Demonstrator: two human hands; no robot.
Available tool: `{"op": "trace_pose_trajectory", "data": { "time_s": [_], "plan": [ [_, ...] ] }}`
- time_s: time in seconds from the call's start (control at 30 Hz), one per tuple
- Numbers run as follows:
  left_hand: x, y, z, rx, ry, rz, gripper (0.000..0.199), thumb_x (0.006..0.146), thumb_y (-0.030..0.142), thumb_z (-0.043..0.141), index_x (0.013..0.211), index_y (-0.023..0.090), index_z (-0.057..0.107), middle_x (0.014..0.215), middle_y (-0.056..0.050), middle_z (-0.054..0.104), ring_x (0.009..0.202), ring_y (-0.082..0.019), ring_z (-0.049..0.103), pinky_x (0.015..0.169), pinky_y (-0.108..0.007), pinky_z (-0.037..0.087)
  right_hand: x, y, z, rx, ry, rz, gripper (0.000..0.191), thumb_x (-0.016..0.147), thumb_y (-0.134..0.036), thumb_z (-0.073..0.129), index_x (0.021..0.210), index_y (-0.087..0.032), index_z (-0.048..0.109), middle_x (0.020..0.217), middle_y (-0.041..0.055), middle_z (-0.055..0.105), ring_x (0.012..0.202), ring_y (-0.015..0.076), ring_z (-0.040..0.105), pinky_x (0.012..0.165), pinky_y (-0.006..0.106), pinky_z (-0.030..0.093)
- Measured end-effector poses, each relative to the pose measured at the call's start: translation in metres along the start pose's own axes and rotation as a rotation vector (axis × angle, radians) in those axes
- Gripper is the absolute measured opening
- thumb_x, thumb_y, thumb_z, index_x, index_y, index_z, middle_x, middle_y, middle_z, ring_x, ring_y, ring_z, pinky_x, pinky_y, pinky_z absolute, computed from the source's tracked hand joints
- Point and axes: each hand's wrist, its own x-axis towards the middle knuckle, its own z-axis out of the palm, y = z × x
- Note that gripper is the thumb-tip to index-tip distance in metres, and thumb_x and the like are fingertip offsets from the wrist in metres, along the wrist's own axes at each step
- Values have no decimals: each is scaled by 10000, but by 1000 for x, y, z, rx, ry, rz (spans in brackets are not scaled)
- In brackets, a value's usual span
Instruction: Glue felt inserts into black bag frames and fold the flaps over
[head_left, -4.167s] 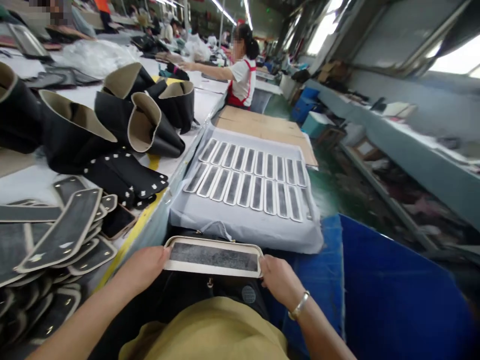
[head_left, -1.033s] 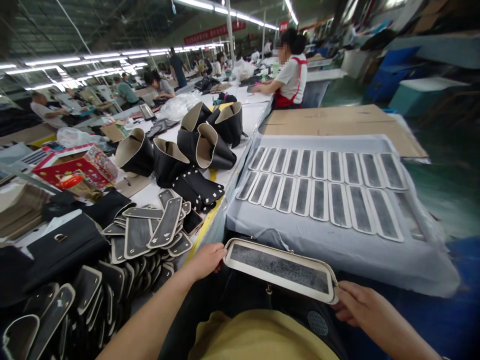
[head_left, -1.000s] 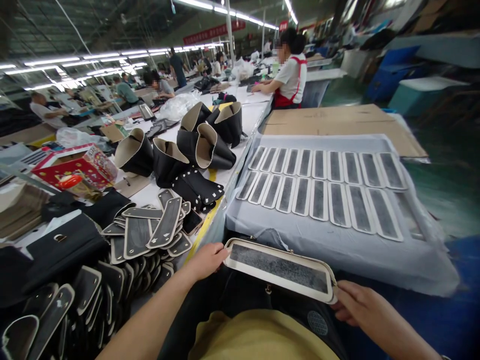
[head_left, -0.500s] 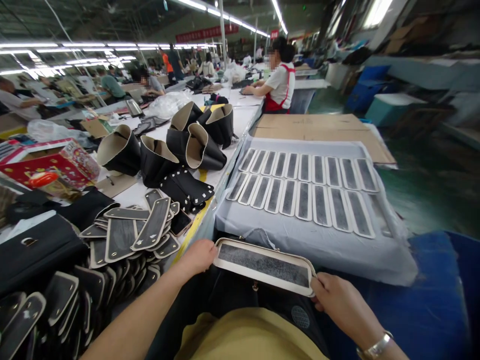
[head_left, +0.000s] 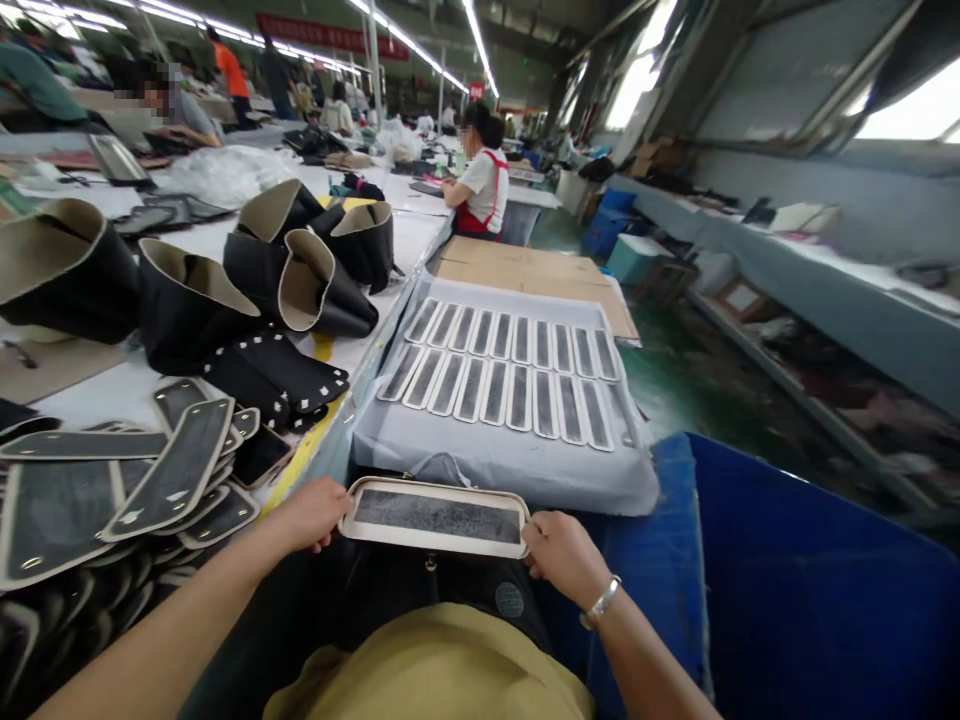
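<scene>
My left hand (head_left: 313, 512) and my right hand (head_left: 564, 553) grip opposite ends of a long bag panel (head_left: 435, 517) above my lap. It has rounded corners, a cream border and a rough dark-grey middle; small gold-coloured metal fittings show along its edges. Fingers on both sides are curled round its short ends. Just beyond it, two rows of cream-edged dark strips (head_left: 520, 398) lie on a tray wrapped in pale grey cloth (head_left: 487, 455). Dark material hangs beneath the panel, partly hidden against my clothes.
Left, a table holds heaped black panels with metal studs (head_left: 176, 470), a phone (head_left: 262, 455) and rolled black leather pieces (head_left: 195, 290). A blue bin (head_left: 817, 570) stands at right. Cardboard (head_left: 525, 265) lies behind the tray. A co-worker in red straps (head_left: 487, 185) sits farther back.
My view has swung right, so everything appears shifted left. Both hands keep hold of the panel, which now looks more level than before.
</scene>
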Motion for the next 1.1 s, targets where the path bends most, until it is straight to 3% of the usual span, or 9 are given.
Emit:
{"op": "trace_pose_trajectory", "data": {
  "time_s": [0.13,0.27,0.47,0.63,0.7,0.77,0.87,0.97,1.1],
  "plan": [
    [-7,-5,-1,-4,-65,36,451,754,572,464,618,147,532,494,-1,508,420,-153,521,371,-244,414,-2,10,-2,194,-106,19,324,845,-382,361,680,-153,520,657,57,651,520,142,611,499,235,443],
    [-18,-14,-5,-252,-69,20,566,722,680,430,692,132,571,624,-28,571,523,-141,544,478,-253,479,-2,22,-8,536,-307,31,501,825,-583,363,810,-117,548,778,102,661,612,159,638,554,263,489],
    [-15,-35,1,-641,-100,4,416,667,545,651,796,162,555,631,44,516,539,-63,490,526,-168,446,11,41,-7,766,-364,77,440,762,-570,519,791,-131,519,724,45,635,572,119,613,532,226,465],
    [-11,-44,6,-729,-120,-16,405,669,529,665,859,195,538,677,42,535,589,-83,530,564,-193,472,16,45,-7,822,-409,98,423,753,-562,543,781,-144,492,674,12,608,561,109,606,522,213,466],
    [-15,-39,5,-635,-60,10,410,694,563,614,859,194,543,679,34,540,620,-108,547,578,-212,475,15,44,-9,817,-429,100,428,765,-576,519,794,-150,482,677,5,596,573,112,610,512,207,466],
    [-23,-27,8,-399,139,95,405,737,574,545,872,192,561,738,10,579,705,-150,572,644,-248,482,13,40,-11,775,-441,92,441,776,-594,488,823,-156,480,726,9,593,611,124,623,507,210,474],
    [-38,7,30,60,453,436,350,793,493,512,958,192,582,1016,-55,613,969,-227,548,870,-333,426,12,31,-12,619,-422,99,425,787,-578,486,817,-155,462,766,13,582,655,150,644,503,217,488],
    [-45,45,73,391,336,872,295,835,383,514,1060,202,578,1168,-72,578,1092,-246,480,974,-402,324,13,22,-10,461,-383,139,351,846,-496,437,775,-152,441,657,-8,550,602,155,646,475,206,483],
    [-34,78,124,679,164,1080,377,816,333,568,1157,176,531,1247,-80,538,1035,-254,490,847,-408,370,14,16,-9,388,-354,94,307,882,-434,385,761,-155,429,588,-17,529,550,147,636,463,204,492]
  ]
}}
